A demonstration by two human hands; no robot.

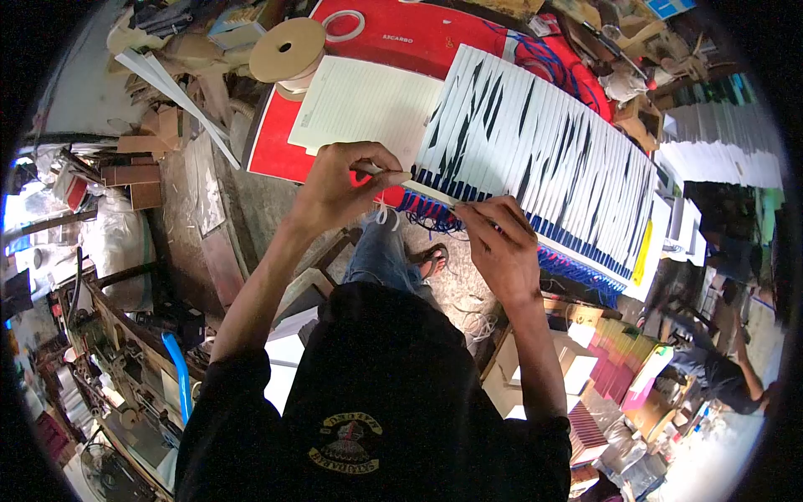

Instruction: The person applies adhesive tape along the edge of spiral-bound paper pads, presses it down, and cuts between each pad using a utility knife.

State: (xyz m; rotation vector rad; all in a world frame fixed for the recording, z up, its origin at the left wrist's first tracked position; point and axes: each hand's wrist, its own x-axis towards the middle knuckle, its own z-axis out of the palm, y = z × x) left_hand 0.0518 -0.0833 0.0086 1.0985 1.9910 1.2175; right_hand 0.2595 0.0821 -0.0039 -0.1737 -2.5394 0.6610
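pale strip (431, 193), one, narrow: lying along the near edge of the row of paper blocks, a length of it showing between the two hands.

left hand (355, 180): pinching narrowly, thumb and forefinger closing on the strip's end. right hand (502, 243): fingertips drawing close together and touching the strip further along; whether they are gripping it, cannot tell.

row of white paper blocks (539, 134), many: standing side by side beyond the hands, dark gaps showing between. blue ribbons (577, 269), a dense fringe: hanging along the near edge, partly behind the right hand.

open notebook (368, 105), ruled: lying left of the row, on a red sheet (272, 142). spool (287, 50), brown-faced: resting just beside the notebook. white ring (344, 26): lying on red, near the spool.

sandalled foot (432, 262): showing below, between the arms. another person (719, 368), dark top: appearing at far right, well apart.
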